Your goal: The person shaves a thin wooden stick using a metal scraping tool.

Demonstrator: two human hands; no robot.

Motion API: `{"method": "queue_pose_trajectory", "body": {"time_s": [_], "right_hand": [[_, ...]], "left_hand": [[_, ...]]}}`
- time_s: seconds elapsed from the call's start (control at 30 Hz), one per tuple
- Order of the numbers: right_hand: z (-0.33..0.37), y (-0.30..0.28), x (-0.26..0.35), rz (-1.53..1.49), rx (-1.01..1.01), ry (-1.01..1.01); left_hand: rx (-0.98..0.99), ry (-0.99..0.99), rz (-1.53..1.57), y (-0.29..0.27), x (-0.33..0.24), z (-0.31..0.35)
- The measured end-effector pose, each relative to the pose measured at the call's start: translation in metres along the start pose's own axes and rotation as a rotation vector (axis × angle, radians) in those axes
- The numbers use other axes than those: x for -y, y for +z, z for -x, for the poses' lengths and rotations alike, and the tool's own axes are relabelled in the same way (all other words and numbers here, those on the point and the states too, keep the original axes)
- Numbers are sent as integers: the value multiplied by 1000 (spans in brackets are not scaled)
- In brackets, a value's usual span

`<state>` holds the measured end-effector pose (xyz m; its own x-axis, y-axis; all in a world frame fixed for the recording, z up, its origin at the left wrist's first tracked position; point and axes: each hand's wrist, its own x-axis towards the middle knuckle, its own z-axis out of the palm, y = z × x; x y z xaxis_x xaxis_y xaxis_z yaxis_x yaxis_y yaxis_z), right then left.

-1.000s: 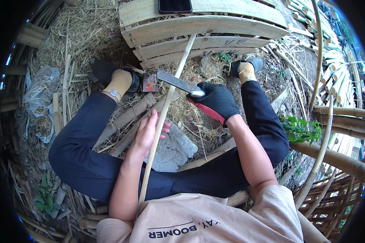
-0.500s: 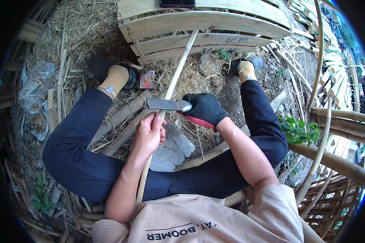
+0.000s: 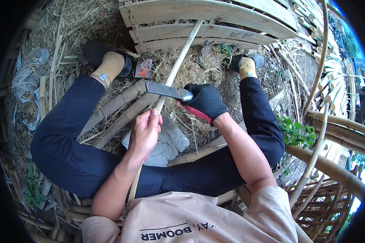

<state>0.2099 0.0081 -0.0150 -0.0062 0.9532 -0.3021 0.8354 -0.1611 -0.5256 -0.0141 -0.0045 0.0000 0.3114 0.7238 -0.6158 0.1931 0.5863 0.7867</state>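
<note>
My bare left hand is closed round a long pale bamboo strip. The strip slants from my lap up to the wooden slatted crate in front of me. In a black glove with a red palm, my right hand grips a broad-bladed knife by its handle, which the fingers mostly hide. The blade points left and lies across the strip, just above my left hand. Below my left hand sits a grey stone between my legs.
The slatted crate stands ahead. Bamboo poles lie on the straw-covered ground, with a small red packet near my left foot. Clear plastic lies at the left; a leafy plant and a bamboo rail are at the right.
The view has shifted slightly. My left hand's thumb now lies straighter along the strip, and the knife blade is tilted more, its left end higher. Both hands keep their hold.
</note>
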Motion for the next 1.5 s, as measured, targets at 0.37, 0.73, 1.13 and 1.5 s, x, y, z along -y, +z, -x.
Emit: {"method": "queue_pose_trajectory", "body": {"time_s": [0.37, 0.73, 1.13, 1.5], "right_hand": [[-17, 9, -13, 157, -55, -7], [-25, -29, -52, -57, -221, 307], [-3, -23, -3, 101, 86, -115], [-8, -10, -12, 160, -18, -50]], "left_hand": [[39, -14, 37, 0, -3, 2], [72, -118, 108, 0, -12, 20], [255, -314, 388, -15, -22, 0], [309, -270, 382, -9, -16, -3]]}}
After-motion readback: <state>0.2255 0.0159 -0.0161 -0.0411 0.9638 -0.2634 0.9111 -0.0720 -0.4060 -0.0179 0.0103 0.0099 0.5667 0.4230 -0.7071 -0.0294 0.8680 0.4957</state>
